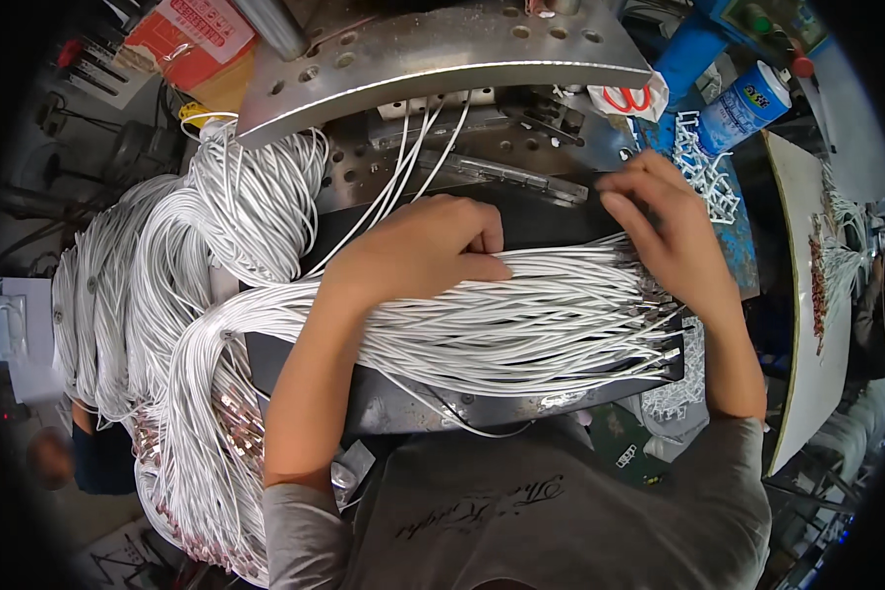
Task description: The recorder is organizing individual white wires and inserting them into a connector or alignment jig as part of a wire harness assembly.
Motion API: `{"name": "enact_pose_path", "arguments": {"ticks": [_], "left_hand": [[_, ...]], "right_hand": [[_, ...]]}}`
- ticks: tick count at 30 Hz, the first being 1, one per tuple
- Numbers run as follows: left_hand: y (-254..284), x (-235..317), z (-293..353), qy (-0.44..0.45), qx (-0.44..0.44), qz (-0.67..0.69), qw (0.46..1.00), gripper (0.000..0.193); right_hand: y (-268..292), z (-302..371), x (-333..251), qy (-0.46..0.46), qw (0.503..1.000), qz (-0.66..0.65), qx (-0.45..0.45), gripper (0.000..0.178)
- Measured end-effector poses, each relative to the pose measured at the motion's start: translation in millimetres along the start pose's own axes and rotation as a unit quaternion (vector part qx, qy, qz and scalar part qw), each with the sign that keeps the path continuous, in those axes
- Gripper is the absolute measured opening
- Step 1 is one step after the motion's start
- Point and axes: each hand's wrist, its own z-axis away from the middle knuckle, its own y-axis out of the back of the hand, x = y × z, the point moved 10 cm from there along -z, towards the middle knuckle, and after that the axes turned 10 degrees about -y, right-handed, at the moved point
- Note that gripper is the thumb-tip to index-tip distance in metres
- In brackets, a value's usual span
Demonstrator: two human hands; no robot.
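Left hand [418, 248]: over white cables [501, 320], unclear grip
Right hand [677, 221]: near metal strip [516, 177], unclear grip
Blue can [742, 106]: printed label
Shirt [560, 526]: dark lettering

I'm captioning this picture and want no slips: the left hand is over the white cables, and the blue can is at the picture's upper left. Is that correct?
Not quite: the head view shows the blue can at the upper right, not the upper left. The left hand is over the white cables, as you say.
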Motion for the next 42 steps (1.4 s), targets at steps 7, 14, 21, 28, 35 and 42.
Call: {"name": "enact_pose_path", "arguments": {"ticks": [7,14,21,28,35,42], "left_hand": [[-5,-7,3,-0.032,0.036,0.104,0.993,0.024],[-3,-8,1,-0.039,0.066,0.153,0.985,0.020],[-11,7,-5,-0.011,0.072,0.167,0.983,0.014],[-3,17,-3,-0.037,0.109,0.188,0.975,0.013],[-49,59,-20,-0.133,-0.016,0.381,0.915,0.012],[-88,39,-30,-0.041,-0.006,0.573,0.818,0.016]], "right_hand": [[-54,-41,-6,0.065,0.977,0.202,0.012,0.020],[-32,-32,7,-0.030,0.990,0.134,0.029,0.025],[-40,-33,24,-0.119,0.984,0.020,-0.132,0.035],[-32,-28,38,-0.128,0.985,0.019,-0.118,0.037],[-28,-28,46,-0.041,0.997,0.029,-0.061,0.039],[-31,-25,43,-0.144,0.967,-0.072,-0.197,0.029]]}}
